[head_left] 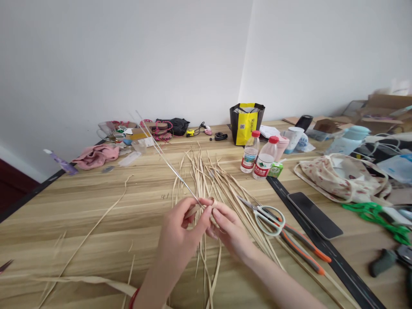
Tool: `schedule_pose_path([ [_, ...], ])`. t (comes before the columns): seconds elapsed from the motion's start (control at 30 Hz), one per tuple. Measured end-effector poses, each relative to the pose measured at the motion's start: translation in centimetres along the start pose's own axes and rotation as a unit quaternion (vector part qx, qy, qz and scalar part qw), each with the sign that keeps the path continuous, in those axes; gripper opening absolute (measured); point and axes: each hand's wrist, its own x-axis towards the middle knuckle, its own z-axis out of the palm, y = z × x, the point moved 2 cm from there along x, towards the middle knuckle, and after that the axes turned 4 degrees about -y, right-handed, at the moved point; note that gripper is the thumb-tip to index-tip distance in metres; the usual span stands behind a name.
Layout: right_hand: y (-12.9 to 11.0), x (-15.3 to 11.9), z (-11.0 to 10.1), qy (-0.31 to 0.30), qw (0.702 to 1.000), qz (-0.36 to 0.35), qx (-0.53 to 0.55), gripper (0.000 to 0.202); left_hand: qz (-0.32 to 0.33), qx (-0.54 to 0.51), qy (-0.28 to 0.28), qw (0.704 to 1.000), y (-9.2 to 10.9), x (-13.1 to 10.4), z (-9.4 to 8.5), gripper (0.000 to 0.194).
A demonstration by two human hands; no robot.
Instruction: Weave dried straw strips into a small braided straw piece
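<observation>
In the middle of the head view my two hands meet, fingertips nearly touching. My left hand (180, 234) is closed, with a long thin metal rod (176, 173) at its thumb and forefinger; the rod slants up and away to the left. The far part of the rod looks doubled and blurred. My right hand (232, 229) pinches a small curled piece of pale plant strip (213, 219), mostly covered by fingers. Below the hands, a bundle of long dry strips (200, 178) lies on the wooden table (144, 223). A wider pale strip (96, 280) runs beside my left wrist.
Right of the bundle lie scissors (269, 219), orange-handled pliers (302, 253) and a phone (314, 215). Two red-capped bottles (249, 154) stand behind, near a yellow-black bag (246, 126). A pink cloth (96, 156) lies at the back left. A cloth bag (341, 176) sits far right.
</observation>
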Motion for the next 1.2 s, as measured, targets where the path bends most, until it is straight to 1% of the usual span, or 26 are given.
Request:
schedule_pose_path([
  [0.1, -0.2, 0.0, -0.3, -0.009, 1.0, -0.012, -0.018, 0.033, -0.043, -0.093, -0.08, 0.992, -0.5, 0.5, -0.6, 0.022],
  [0.13, -0.3, 0.1, -0.4, -0.012, 0.999, -0.02, -0.033, 0.034, -0.057, -0.107, -0.096, 0.988, -0.6, 0.6, -0.9, 0.024],
  [0.2, -0.6, 0.1, -0.5, -0.018, 0.997, -0.038, -0.069, 0.034, -0.079, -0.113, -0.108, 0.984, -1.1, 0.9, -1.4, 0.024],
  [0.3, -1.2, 0.0, -0.5, -0.024, 0.991, -0.045, -0.12, 0.036, -0.078, -0.106, -0.084, 0.988, -1.6, 1.4, -2.0, 0.018],
  [0.4, -1.7, -0.1, -0.3, -0.025, 0.988, -0.026, -0.153, 0.039, -0.036, -0.071, -0.041, 0.996, -1.6, 1.6, -2.2, 0.013],
  [0.47, -1.9, -0.2, -0.1, -0.028, 0.987, -0.016, -0.156, 0.04, -0.014, -0.029, -0.021, 0.999, -1.6, 1.6, -2.3, 0.011],
  [0.53, -1.9, -0.3, 0.0, -0.039, 0.99, -0.008, -0.136, 0.04, -0.008, -0.004, -0.01, 1.0, -1.5, 1.6, -2.2, 0.011],
  [0.63, -1.6, -0.4, 0.0, -0.06, 0.993, -0.003, -0.105, 0.041, -0.01, -0.02, -0.014, 1.0, -1.5, 1.5, -2.0, 0.011],
  [0.7, -1.6, -0.4, -0.2, -0.066, 0.992, -0.006, -0.103, 0.042, -0.019, -0.048, -0.03, 0.998, -1.6, 1.6, -1.8, 0.011],
  [0.77, -1.9, -0.4, -0.3, -0.062, 0.989, -0.013, -0.13, 0.042, -0.036, -0.076, -0.051, 0.995, -1.7, 1.6, -1.7, 0.011],
  [0.8, -2.2, -0.4, -0.4, -0.055, 0.985, -0.018, -0.163, 0.041, -0.046, -0.089, -0.061, 0.993, -1.8, 1.6, -1.6, 0.011],
  [0.83, -2.6, -0.4, -0.5, -0.047, 0.976, -0.025, -0.212, 0.041, -0.054, -0.099, -0.07, 0.991, -1.8, 1.5, -1.6, 0.011],
  [0.87, -3.0, -0.5, -0.6, -0.041, 0.96, -0.033, -0.275, 0.041, -0.059, -0.108, -0.078, 0.989, -1.8, 1.5, -1.6, 0.011],
  [0.9, -3.4, -0.5, -0.6, -0.038, 0.936, -0.045, -0.346, 0.041, -0.06, -0.115, -0.083, 0.988, -1.8, 1.4, -1.6, 0.011],
  [1.0, -4.2, -0.7, -0.7, -0.074, 0.841, -0.096, -0.527, 0.048, -0.064, -0.143, -0.094, 0.983, -1.7, 1.2, -1.6, 0.012],
  [1.03, -4.3, -0.7, -0.7, -0.091, 0.813, -0.109, -0.564, 0.05, -0.067, -0.151, -0.095, 0.982, -1.6, 1.1, -1.6, 0.012],
  [1.07, -4.3, -0.7, -0.7, -0.104, 0.793, -0.118, -0.589, 0.053, -0.07, -0.155, -0.094, 0.981, -1.6, 1.1, -1.7, 0.012],
  [1.13, -4.0, -0.6, -0.8, -0.108, 0.771, -0.123, -0.616, 0.056, -0.07, -0.15, -0.091, 0.982, -1.5, 1.1, -1.7, 0.012],
  [1.2, -3.7, -0.6, -0.7, -0.092, 0.768, -0.119, -0.622, 0.057, -0.067, -0.14, -0.089, 0.984, -1.4, 1.1, -1.7, 0.012],
])
